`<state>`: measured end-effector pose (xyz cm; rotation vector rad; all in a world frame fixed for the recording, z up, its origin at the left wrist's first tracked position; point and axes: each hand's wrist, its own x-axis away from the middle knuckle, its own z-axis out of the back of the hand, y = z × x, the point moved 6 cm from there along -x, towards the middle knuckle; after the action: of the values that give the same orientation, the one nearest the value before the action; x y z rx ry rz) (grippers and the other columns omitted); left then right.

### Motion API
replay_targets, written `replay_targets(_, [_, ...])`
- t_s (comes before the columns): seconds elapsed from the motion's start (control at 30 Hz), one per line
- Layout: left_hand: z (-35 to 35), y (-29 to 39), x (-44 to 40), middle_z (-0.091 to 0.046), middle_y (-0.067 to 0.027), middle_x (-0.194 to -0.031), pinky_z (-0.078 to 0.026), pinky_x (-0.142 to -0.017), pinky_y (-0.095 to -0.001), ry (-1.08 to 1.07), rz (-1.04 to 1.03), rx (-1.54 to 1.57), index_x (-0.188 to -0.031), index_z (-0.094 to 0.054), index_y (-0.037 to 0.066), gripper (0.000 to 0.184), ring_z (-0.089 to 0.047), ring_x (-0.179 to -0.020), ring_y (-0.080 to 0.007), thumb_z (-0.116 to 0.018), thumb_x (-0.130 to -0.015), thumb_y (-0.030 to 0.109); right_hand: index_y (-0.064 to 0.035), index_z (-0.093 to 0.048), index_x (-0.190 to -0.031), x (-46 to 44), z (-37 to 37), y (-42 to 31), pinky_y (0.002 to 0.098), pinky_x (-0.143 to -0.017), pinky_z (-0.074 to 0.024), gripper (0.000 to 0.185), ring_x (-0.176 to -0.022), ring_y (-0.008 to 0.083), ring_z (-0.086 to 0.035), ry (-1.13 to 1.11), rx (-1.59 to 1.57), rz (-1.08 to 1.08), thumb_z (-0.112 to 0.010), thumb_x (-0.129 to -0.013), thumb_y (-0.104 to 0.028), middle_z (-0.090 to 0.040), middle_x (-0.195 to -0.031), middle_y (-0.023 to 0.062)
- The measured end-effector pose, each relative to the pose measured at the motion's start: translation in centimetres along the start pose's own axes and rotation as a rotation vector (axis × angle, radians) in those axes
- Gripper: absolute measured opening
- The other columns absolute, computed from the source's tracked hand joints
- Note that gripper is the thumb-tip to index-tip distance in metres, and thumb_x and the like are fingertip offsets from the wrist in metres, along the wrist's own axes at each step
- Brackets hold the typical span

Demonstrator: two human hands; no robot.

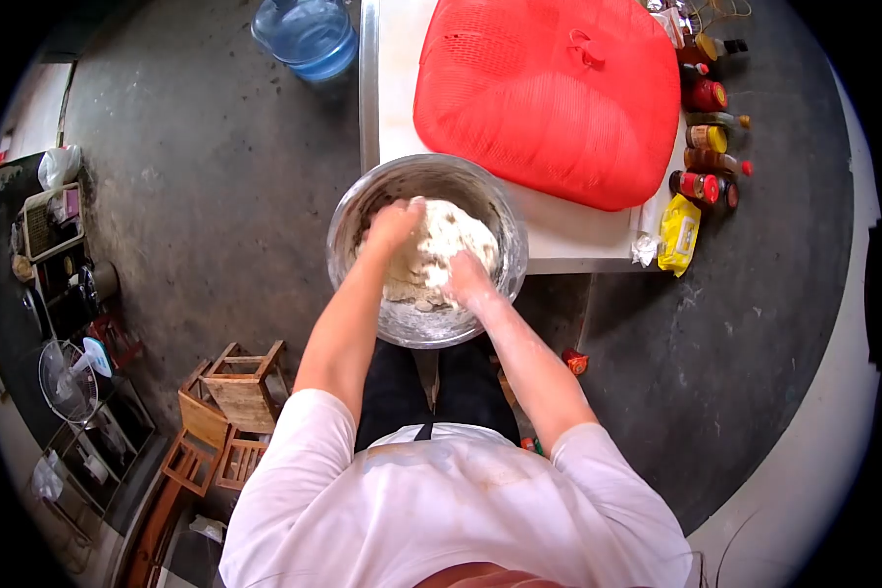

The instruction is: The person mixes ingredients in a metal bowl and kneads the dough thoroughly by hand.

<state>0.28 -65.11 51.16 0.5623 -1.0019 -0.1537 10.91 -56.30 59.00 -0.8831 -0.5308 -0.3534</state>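
Note:
A wide metal bowl [508, 220] holds a pale, lumpy mass of dough [463, 233], with loose flour and crumbs in its lower part. My left hand [394, 225] is inside the bowl at the dough's left side, its fingers curled against it and slightly blurred. From the lower right, my right hand [468, 280] presses into the dough, the fingers bent and partly sunk in or hidden by it. Flour dusts my right forearm. The bowl sits in front of my legs, by the corner of a white table [568, 235].
A large red mesh food cover [549, 108] takes up much of the table. Several bottles and jars [706, 137] and a yellow wipes pack [678, 235] line its right side. A blue water jug [309, 39] stands at upper left; wooden stools [240, 397] are at lower left.

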Motion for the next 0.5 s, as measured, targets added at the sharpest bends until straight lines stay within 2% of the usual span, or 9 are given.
replay_targets(0.03, [-0.1,-1.6,0.4,-0.045,-0.0289,-0.117,-0.027,-0.098,-0.0422,0.048,0.182,0.051,-0.117,-0.049,0.000,0.066,-0.039,-0.114,-0.0402,-0.032,-0.082,0.054,0.0027,-0.063,-0.075,-0.9,0.6,-0.1,0.0409,-0.073,-0.0458,0.020,-0.080,0.0365,-0.057,-0.002,0.147,-0.040,-0.065,-0.059,-0.009,-0.060,-0.078,0.0215])
replay_targets(0.07, [-0.7,-2.5,0.5,-0.045,-0.0289,-0.117,-0.027,-0.098,-0.0422,0.051,0.180,0.056,-0.117,-0.049,0.000,0.066,-0.039,-0.114,-0.0402,-0.032,-0.082,0.054,0.0026,-0.063,-0.072,-2.0,0.6,-0.2,0.0412,-0.073,-0.0457,0.018,-0.079,0.0357,-0.057,-0.035,0.265,-0.006,-0.065,-0.059,-0.010,-0.059,-0.077,0.0218])
replay_targets(0.17, [-1.9,-7.7,2.1,-0.026,-0.0323,-0.130,-0.020,-0.101,-0.0448,0.139,0.389,0.486,-0.124,-0.041,0.001,0.070,-0.026,-0.122,-0.0431,-0.027,-0.082,0.055,0.0011,-0.062,-0.087,-1.3,-0.2,-2.0,0.0398,-0.081,-0.0436,0.030,-0.090,0.0347,-0.055,-0.294,0.345,-0.025,-0.063,-0.060,-0.010,-0.059,-0.091,0.0217])
replay_targets(0.27, [-0.9,-8.1,3.0,-0.029,-0.0328,-0.128,-0.021,-0.100,-0.0470,0.168,0.440,0.331,-0.123,-0.042,0.002,0.066,-0.029,-0.119,-0.0454,-0.028,-0.083,0.053,-0.0048,-0.052,-0.114,2.3,-3.4,0.0,0.0368,-0.097,-0.0322,0.053,-0.112,0.0312,-0.043,-0.181,0.211,0.152,-0.064,-0.063,-0.014,-0.050,-0.118,0.0145])
replay_targets(0.33, [0.6,-6.6,3.3,-0.038,-0.0293,-0.124,-0.026,-0.098,-0.0429,0.198,0.376,0.182,-0.121,-0.044,0.003,0.061,-0.036,-0.117,-0.0400,-0.032,-0.084,0.049,-0.0035,-0.053,-0.111,3.9,-1.8,-0.3,0.0344,-0.096,-0.0331,0.049,-0.113,0.0283,-0.044,0.105,-0.226,0.132,-0.065,-0.067,-0.019,-0.050,-0.118,0.0145])
replay_targets(0.4, [1.9,-4.1,2.8,-0.048,-0.0240,-0.117,-0.029,-0.096,-0.0384,0.226,0.068,0.313,-0.115,-0.049,0.003,0.055,-0.042,-0.113,-0.0346,-0.034,-0.084,0.046,-0.0033,-0.051,-0.114,3.9,-1.3,2.2,0.0349,-0.096,-0.0324,0.052,-0.113,0.0239,-0.044,0.370,-0.225,0.096,-0.067,-0.070,-0.026,-0.050,-0.118,0.0144])
replay_targets(0.43, [1.5,-4.2,2.0,-0.054,-0.0191,-0.112,-0.032,-0.093,-0.0341,0.265,0.029,0.411,-0.110,-0.053,0.003,0.053,-0.045,-0.111,-0.0303,-0.038,-0.083,0.047,0.0002,-0.048,-0.116,2.8,-3.0,5.6,0.0368,-0.093,-0.0344,0.059,-0.108,0.0236,-0.047,0.192,-0.447,-0.150,-0.069,-0.069,-0.030,-0.052,-0.115,0.0151])
replay_targets(0.47, [1.2,-4.3,1.3,-0.054,-0.0191,-0.112,-0.032,-0.093,-0.0341,0.267,0.027,0.412,-0.110,-0.053,0.003,0.053,-0.045,-0.111,-0.0303,-0.038,-0.083,0.047,-0.0004,-0.047,-0.116,1.5,-2.3,6.2,0.0336,-0.082,-0.0415,0.060,-0.095,0.0225,-0.054,0.122,-0.517,-0.238,-0.064,-0.073,-0.038,-0.058,-0.104,0.0122])
replay_targets(0.5, [0.9,-4.2,0.6,-0.054,-0.0184,-0.112,-0.032,-0.093,-0.0335,0.242,0.011,0.482,-0.110,-0.054,0.004,0.052,-0.046,-0.110,-0.0297,-0.041,-0.082,0.046,-0.0004,-0.047,-0.116,0.0,-2.3,7.4,0.0336,-0.082,-0.0415,0.060,-0.095,0.0225,-0.054,0.123,-0.516,-0.236,-0.064,-0.073,-0.038,-0.058,-0.104,0.0122])
